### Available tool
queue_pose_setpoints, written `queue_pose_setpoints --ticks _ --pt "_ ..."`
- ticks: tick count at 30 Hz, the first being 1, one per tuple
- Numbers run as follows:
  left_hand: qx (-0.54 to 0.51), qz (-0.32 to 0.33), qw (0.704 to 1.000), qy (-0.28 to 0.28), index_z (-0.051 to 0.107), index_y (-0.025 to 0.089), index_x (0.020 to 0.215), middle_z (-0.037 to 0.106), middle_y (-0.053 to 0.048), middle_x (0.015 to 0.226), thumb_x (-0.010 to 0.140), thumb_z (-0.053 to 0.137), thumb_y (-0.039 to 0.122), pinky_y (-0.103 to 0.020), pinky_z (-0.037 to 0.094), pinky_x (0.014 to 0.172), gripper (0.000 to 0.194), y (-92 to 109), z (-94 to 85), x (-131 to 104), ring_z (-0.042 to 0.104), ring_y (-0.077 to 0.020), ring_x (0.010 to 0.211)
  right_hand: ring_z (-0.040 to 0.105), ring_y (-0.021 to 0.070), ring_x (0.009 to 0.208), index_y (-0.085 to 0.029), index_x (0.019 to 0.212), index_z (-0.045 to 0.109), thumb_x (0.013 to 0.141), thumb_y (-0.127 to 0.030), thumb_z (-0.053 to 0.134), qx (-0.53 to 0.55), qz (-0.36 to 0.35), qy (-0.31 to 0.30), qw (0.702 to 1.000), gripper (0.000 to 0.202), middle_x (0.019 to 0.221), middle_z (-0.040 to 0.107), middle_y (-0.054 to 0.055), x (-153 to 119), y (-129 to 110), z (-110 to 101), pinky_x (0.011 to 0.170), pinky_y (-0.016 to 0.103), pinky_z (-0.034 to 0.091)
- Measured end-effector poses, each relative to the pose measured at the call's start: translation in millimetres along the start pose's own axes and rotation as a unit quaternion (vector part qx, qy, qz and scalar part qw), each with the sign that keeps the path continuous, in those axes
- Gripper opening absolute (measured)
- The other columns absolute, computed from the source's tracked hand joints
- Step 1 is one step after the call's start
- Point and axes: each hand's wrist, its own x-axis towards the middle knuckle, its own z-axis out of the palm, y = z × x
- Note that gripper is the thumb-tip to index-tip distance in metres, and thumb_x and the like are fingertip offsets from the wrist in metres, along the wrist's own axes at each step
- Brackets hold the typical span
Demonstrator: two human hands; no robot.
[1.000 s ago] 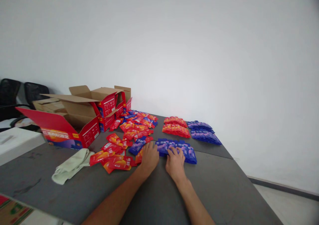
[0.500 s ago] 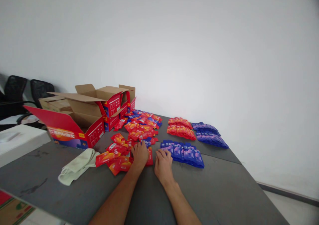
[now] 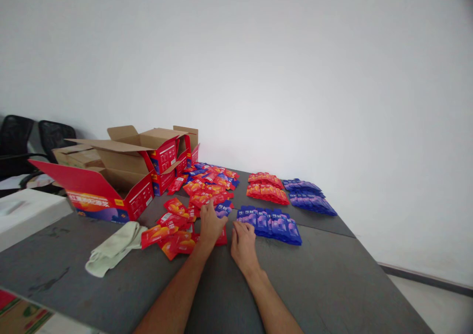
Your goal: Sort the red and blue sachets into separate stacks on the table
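My left hand (image 3: 211, 225) is over the right edge of a loose pile of red packets (image 3: 176, 225), its fingers closed on a blue packet (image 3: 223, 208). My right hand (image 3: 244, 243) rests on the dark table beside a fanned row of blue packets (image 3: 271, 224), fingers bent close together; whether anything is under them is hidden. Behind that row lie two rows of red packets (image 3: 266, 192) and, to their right, two rows of blue packets (image 3: 312, 202).
Open red cartons (image 3: 140, 203) stand at the left and back left. A pale green cloth (image 3: 115, 248) lies in front of them. A white box (image 3: 35, 213) is at the far left, with black chairs (image 3: 55, 137) behind. The table (image 3: 332, 275) meets a white wall.
My left hand has moved slightly and its fingers now close on the blue packet, which shows more and lies turned. My right hand has barely moved. The view has shifted slightly.
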Motion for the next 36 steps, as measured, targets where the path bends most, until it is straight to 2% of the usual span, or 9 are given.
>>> queue_pose_setpoints --ticks 4,8,12,15,21,24,26,31,36 --pt "-0.115 0.013 0.993 0.005 0.048 0.015 0.132 0.052 -0.01 0.117 0.071 0.066 0.023 -0.037 0.046 0.097 0.064 11 4.8 -8 0.055 -0.0239 0.109 0.057 0.022 0.11 -0.016 0.129 0.057 0.095 -0.024 0.041 0.074 0.03 0.004 0.997 0.039 0.119 0.065 0.012 1 -1 -2 0.097 0.036 0.046" --pt "-0.221 -0.027 0.975 -0.004 0.053 0.016 0.128 0.059 -0.01 0.116 0.072 0.065 0.017 -0.036 0.049 0.095 0.057 16 9.5 -11 0.061 -0.0199 0.102 0.056 0.0228 0.119 -0.016 0.135 0.052 0.094 -0.03 0.043 0.115 0.072 0.014 0.991 0.044 0.131 0.059 0.013 -1 3 0 0.099 0.037 0.047" --pt "-0.368 -0.087 0.924 -0.065 0.059 0.016 0.121 0.066 -0.011 0.115 0.076 0.062 0.015 -0.033 0.051 0.093 0.045 18 13.6 -14 0.065 -0.0182 0.102 0.04 0.0242 0.137 -0.014 0.142 0.043 0.091 -0.032 0.051 0.116 0.071 0.036 0.99 0.055 0.148 0.042 0.015 0 7 -4 0.107 0.038 0.041" --pt "-0.413 -0.068 0.9 -0.118 0.068 0.016 0.109 0.07 -0.01 0.111 0.078 0.062 0.017 -0.034 0.052 0.094 0.032 24 17.4 -20 0.067 -0.0191 0.102 0.036 0.0255 0.139 -0.014 0.143 0.043 0.09 -0.031 0.053 0.08 0.071 0.036 0.994 0.057 0.15 0.039 0.016 3 13 -14 0.11 0.041 0.038" --pt "-0.317 0.04 0.936 -0.148 0.075 0.02 0.101 0.061 -0.008 0.131 0.075 0.062 0.013 -0.034 0.046 0.104 0.03 49 36.3 -37 0.059 -0.0199 0.118 0.047 0.0294 0.126 -0.013 0.134 0.056 0.092 -0.028 0.047 -0.077 0.057 0.002 0.995 0.045 0.134 0.056 0.016 7 41 -55 0.106 0.044 0.037" --pt "-0.267 0.124 0.937 -0.187 0.074 0.021 0.104 0.057 -0.007 0.137 0.074 0.06 0.009 -0.035 0.044 0.108 0.035 64 51.0 -41 0.056 -0.0201 0.123 0.042 0.0314 0.127 -0.014 0.134 0.056 0.093 -0.028 0.046 -0.16 0.083 -0.017 0.983 0.045 0.135 0.056 0.014 5 55 -76 0.103 0.045 0.036" --pt "-0.219 0.177 0.942 -0.184 0.074 0.02 0.106 0.059 -0.008 0.134 0.078 0.057 0.009 -0.037 0.04 0.112 0.035 73 60.9 -43 0.055 -0.0205 0.124 0.038 0.0317 0.13 -0.017 0.136 0.054 0.094 -0.029 0.042 -0.198 0.09 -0.025 0.976 0.045 0.138 0.054 0.012 3 62 -84 0.103 0.046 0.034" --pt "-0.145 0.248 0.941 -0.179 0.073 0.018 0.107 0.065 -0.009 0.126 0.084 0.047 0.006 -0.039 0.044 0.109 0.037 86 83.7 -45 0.059 -0.0199 0.119 0.031 0.0309 0.136 -0.022 0.138 0.052 0.098 -0.029 0.032 -0.249 0.114 -0.036 0.961 0.045 0.14 0.053 0.009 -2 77 -84 0.104 0.048 0.028" --pt "-0.123 0.281 0.933 -0.187 0.071 0.016 0.108 0.065 -0.011 0.124 0.085 0.042 0.005 -0.041 0.043 0.109 0.038 87 99.2 -50 0.057 -0.0208 0.121 0.026 0.0314 0.139 -0.023 0.138 0.052 0.098 -0.029 0.031 -0.268 0.131 -0.04 0.954 0.045 0.14 0.053 0.01 -5 87 -79 0.105 0.049 0.024"
